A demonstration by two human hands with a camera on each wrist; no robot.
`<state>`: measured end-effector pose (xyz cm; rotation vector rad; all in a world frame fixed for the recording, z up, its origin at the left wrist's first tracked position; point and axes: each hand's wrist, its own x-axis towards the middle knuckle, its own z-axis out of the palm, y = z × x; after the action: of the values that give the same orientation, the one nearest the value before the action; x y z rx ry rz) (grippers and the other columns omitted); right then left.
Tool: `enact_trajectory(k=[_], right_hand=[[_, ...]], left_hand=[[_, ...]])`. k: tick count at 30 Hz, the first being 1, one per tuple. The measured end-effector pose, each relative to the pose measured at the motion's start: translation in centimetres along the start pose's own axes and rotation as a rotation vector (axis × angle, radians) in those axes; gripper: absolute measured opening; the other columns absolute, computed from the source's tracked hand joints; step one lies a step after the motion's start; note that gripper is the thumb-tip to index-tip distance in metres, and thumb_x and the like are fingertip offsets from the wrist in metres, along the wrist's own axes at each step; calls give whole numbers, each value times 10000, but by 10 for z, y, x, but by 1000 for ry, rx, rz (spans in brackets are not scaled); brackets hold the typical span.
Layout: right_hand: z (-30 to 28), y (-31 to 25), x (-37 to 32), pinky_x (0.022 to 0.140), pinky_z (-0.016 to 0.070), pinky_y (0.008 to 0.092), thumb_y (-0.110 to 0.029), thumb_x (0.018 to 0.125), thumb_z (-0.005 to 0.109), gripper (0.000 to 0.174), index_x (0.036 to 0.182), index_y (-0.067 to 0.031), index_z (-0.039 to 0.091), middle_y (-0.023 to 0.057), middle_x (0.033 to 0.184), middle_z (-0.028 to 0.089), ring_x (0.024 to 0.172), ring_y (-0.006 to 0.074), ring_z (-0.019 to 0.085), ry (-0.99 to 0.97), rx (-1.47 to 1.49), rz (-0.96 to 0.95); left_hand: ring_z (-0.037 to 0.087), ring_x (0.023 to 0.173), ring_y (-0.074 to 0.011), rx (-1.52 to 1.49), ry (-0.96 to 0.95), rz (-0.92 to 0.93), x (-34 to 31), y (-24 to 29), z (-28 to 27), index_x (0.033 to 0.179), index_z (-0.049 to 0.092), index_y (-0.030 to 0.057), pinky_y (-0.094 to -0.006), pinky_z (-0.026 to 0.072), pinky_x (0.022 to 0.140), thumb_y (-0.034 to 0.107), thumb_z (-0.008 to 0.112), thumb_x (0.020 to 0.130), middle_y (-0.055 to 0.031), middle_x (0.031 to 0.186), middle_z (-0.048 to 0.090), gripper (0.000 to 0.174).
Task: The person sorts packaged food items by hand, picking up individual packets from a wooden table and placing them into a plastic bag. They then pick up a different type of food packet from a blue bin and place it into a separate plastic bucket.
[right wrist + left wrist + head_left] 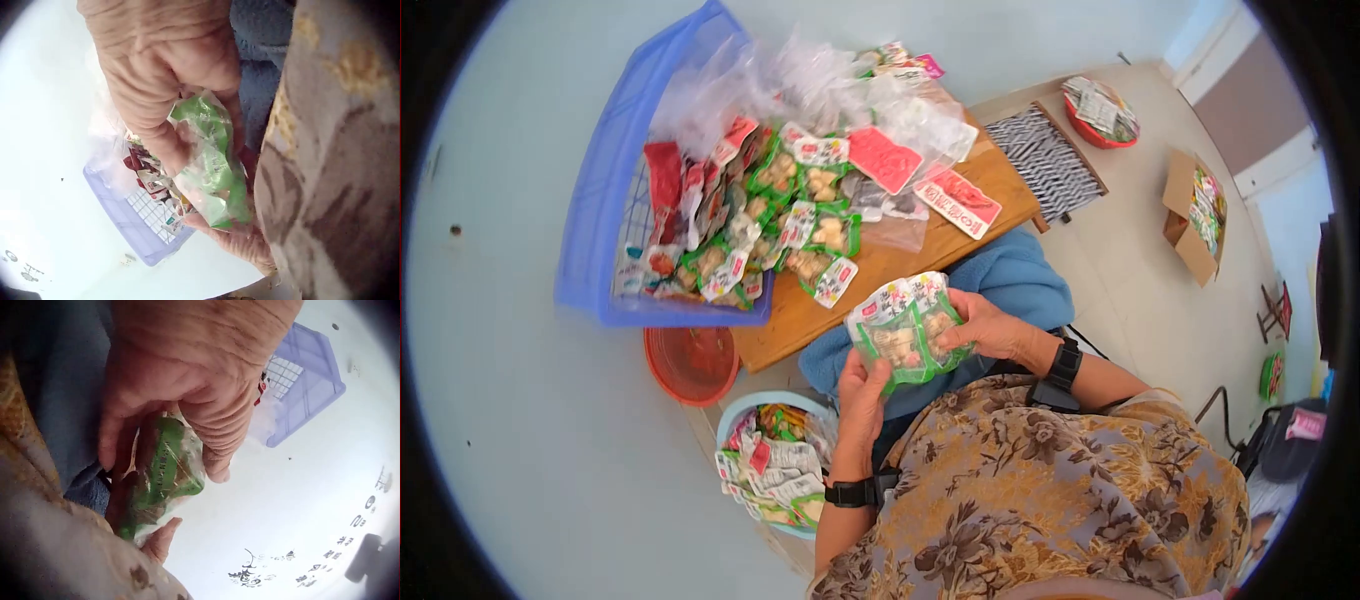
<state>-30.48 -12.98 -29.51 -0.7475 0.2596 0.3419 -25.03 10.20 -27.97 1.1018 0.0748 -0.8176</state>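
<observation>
In the head view, two green-and-white food packets (897, 335) lie side by side in the hands, pale lumps showing through their clear fronts. The right hand (990, 328) grips their right side, thumb over the front. At the lower left edge, the left hand (863, 398) pinches them with its thumb on the near face. From the left wrist, a green packet end (164, 465) shows between thumb and fingers. The right wrist view has the clear and green wrapping (212, 162) between both hands. Similar packets (825, 235) are heaped just beyond, on the table.
A blue plastic basket (600, 230) lies tipped on the wooden table (800, 320), with clear bags (820, 85) and red-and-white packets (885, 158) around. A light-blue basin (730, 420) of packets and a red basin (690, 365) stand below left. An open carton (1180, 185) sits right.
</observation>
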Motion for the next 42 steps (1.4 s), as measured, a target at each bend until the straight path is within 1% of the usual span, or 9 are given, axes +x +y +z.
enact_trajectory(k=[6,16,19,23,31,35,38,40,42], right_hand=[[21,3,14,1016,467,331,-38,746,807,746,1388,-14,428,75,1289,586,1148,169,585,29,-212,-1],[54,14,37,1013,465,328,-163,830,784,693,1397,11,424,95,1271,587,1180,173,562,-109,-351,193],[51,18,40,963,503,332,-188,872,741,623,1381,21,448,109,1228,596,1129,200,602,-195,-417,239],[48,19,38,875,563,361,-150,917,685,489,1333,23,495,147,1165,620,1010,254,674,-163,-437,250],[44,21,40,821,574,355,-167,945,660,378,1251,23,542,130,1086,645,935,249,696,-85,-343,282],[39,22,40,791,599,362,-114,954,631,301,1215,22,571,140,1048,663,885,254,711,-70,-302,281],[36,24,41,777,604,363,-121,955,631,289,1202,20,577,139,1036,665,868,251,714,-66,-292,279],[34,24,42,771,605,362,-125,956,632,287,1199,19,579,138,1031,666,862,251,715,-59,-291,269],[33,27,41,763,606,360,-138,957,633,288,1197,14,580,133,1028,668,851,248,717,-44,-289,294]], left_hand=[[648,1083,-201,-31,51,-92,-16,11,-1,1363,450,26,-363,532,929,143,707,893,-87,1205,646,548],[672,1000,-180,-96,235,102,-64,16,-41,1267,545,14,-333,567,825,114,734,843,-97,1168,662,475],[680,993,-197,-254,376,96,-98,26,-66,1269,520,5,-342,578,840,96,728,837,-110,1150,663,488],[627,1122,-236,-271,706,348,-154,29,-114,1303,534,22,-374,563,874,252,695,880,-119,1296,593,508],[585,1121,-196,-433,1177,493,-202,48,-171,1234,576,42,-371,536,905,289,713,887,-68,1213,613,447],[585,1090,-190,-386,1128,473,-196,11,-213,1232,585,56,-337,527,896,272,690,912,-65,1197,617,399],[587,1078,-185,-53,1042,445,-196,-39,-256,1222,598,78,-301,516,871,263,677,928,-66,1195,616,357],[594,1042,-182,-528,1015,262,-198,-34,-279,1218,604,96,-285,513,839,275,674,932,-58,1161,627,345],[606,1004,-187,-535,1005,248,-197,-33,-279,1211,610,100,-283,511,818,276,670,934,-42,1126,640,333]])
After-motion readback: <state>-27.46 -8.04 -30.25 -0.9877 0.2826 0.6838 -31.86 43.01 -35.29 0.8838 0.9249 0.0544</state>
